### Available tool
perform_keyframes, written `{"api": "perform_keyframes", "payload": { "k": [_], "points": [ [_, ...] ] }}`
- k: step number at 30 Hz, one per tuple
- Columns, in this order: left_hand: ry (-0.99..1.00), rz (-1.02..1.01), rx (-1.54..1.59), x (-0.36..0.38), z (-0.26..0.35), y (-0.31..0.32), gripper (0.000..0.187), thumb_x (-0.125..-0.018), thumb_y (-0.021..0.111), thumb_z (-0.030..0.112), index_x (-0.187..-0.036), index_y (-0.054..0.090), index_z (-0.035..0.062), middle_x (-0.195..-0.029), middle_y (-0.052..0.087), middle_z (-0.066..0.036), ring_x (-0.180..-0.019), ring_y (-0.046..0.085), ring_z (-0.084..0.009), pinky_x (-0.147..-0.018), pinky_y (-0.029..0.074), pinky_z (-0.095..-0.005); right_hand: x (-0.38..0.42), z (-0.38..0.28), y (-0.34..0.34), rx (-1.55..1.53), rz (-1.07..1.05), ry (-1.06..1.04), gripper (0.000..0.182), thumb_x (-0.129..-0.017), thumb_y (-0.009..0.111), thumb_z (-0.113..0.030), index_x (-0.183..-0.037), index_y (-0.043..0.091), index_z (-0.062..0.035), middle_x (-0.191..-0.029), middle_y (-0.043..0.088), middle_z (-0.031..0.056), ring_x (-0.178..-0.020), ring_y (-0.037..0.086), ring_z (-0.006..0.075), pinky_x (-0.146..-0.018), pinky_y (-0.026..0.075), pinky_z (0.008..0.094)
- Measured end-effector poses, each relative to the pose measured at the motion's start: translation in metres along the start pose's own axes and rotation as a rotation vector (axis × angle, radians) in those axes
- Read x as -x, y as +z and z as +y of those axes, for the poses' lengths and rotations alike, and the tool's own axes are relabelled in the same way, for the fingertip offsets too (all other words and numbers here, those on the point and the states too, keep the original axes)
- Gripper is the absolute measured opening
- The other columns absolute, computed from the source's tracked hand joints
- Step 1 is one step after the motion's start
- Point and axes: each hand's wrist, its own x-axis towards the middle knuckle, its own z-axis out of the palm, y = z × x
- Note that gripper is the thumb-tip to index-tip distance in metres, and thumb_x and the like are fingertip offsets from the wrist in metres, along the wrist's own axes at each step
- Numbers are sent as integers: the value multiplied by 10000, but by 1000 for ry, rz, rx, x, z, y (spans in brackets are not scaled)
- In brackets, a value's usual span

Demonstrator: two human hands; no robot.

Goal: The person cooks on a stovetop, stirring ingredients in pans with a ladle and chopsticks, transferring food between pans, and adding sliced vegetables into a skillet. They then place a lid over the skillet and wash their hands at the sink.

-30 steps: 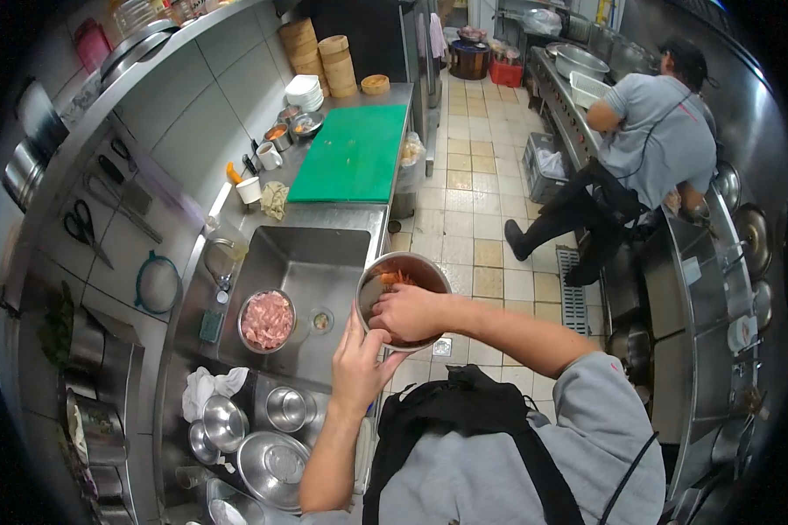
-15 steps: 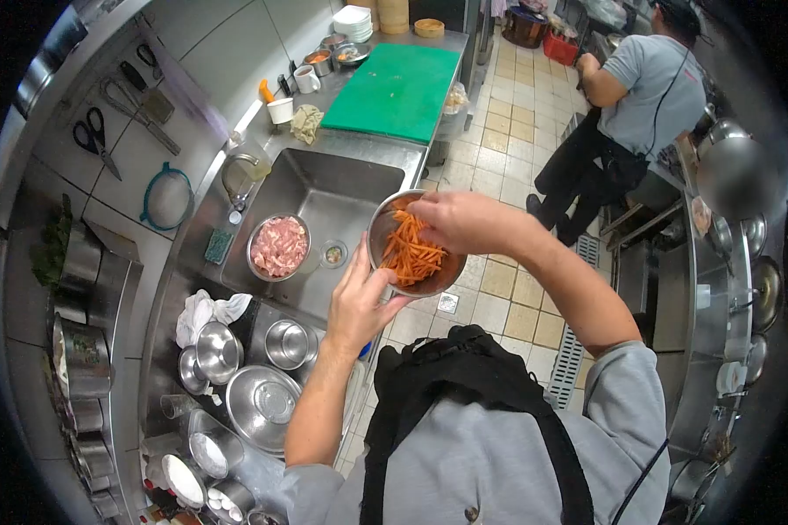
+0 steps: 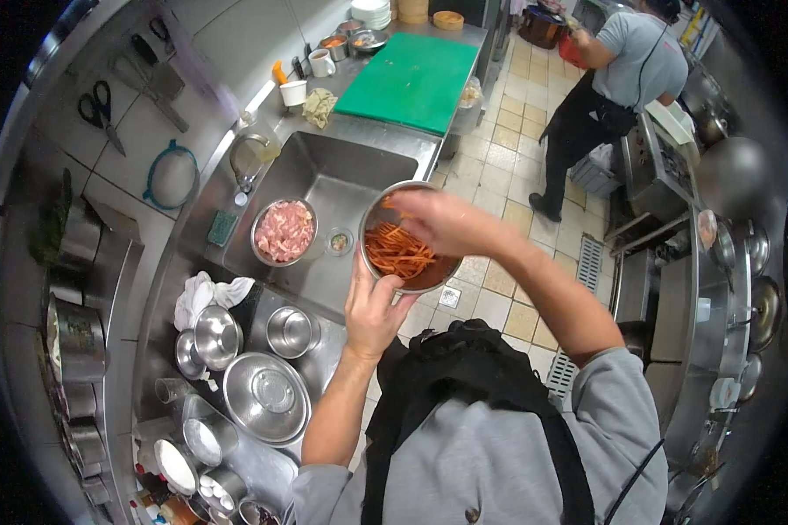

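My left hand [image 3: 374, 308] grips the near rim of a steel bowl [image 3: 435, 278] from below and holds it up beside the sink's edge. Orange carrot strips [image 3: 399, 253] lie inside the bowl. My right hand [image 3: 432, 216] reaches into the bowl from the far side, fingers over the far rim at the strips; whether it grips any I cannot tell. In the sink [image 3: 350, 174] stands a second steel bowl with raw pink meat [image 3: 284, 231].
Several empty steel bowls [image 3: 266, 399] and a white cloth [image 3: 203, 294] lie on the counter at my left. A green cutting board [image 3: 411, 79] sits beyond the sink. Another person [image 3: 617, 74] stands at the stove line across the tiled aisle.
My right hand dropped from above the carrots to the bowl's far rim. The carrot strips lie lower in the bowl. The other person has stepped further away along the aisle.
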Motion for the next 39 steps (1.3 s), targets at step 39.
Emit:
{"api": "perform_keyframes", "payload": {
  "k": [39],
  "points": [
    [105,-54,-139,39,12,-20,373,-672,873,188,-963,657,103,-1434,425,-399,-1284,496,-547,-966,528,-520,38,-23,40,264,-423,215,467,-854,720,-353,-1155,591,-20,-1063,675,214,-981,676,403,-809,562,491]
  ]
}}
